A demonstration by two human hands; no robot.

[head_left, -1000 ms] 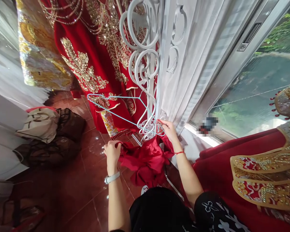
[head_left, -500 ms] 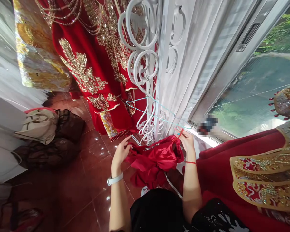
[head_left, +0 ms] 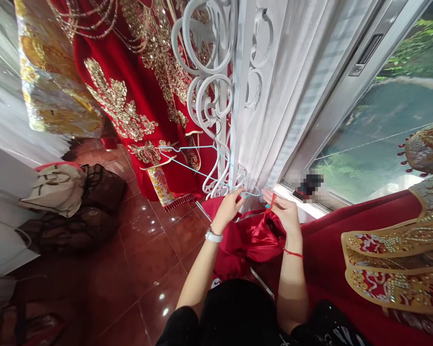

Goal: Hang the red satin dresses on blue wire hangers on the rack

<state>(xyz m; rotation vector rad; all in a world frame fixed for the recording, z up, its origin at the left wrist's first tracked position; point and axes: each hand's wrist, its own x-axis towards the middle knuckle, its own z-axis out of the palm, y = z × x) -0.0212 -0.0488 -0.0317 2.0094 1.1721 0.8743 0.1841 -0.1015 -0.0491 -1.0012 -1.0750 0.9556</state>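
Observation:
A thin light blue hanger [head_left: 198,169] hangs tilted from the white scrollwork, its right end by my fingers. My left hand [head_left: 229,210], with a white watch at the wrist, is closed at that end, fingertips pinching the wire. My right hand [head_left: 286,216] is closed on a narrow red strap [head_left: 273,202] just right of the hanger's end. Below both hands droops a shiny red satin garment [head_left: 261,240], bunched, its upper edge partly behind my left hand.
White scrolled metalwork [head_left: 212,98] rises in front of me. Red gold-embroidered robes [head_left: 119,105] hang at left, and another embroidered red garment [head_left: 386,269] at right. Bags [head_left: 57,187] sit on the red tiled floor [head_left: 155,269]. A sliding window [head_left: 382,125] stands at right.
My left hand has let go of the garment's left side and moved right and up to the hanger's end. The hanger has shifted left. The garment has moved right with my right hand.

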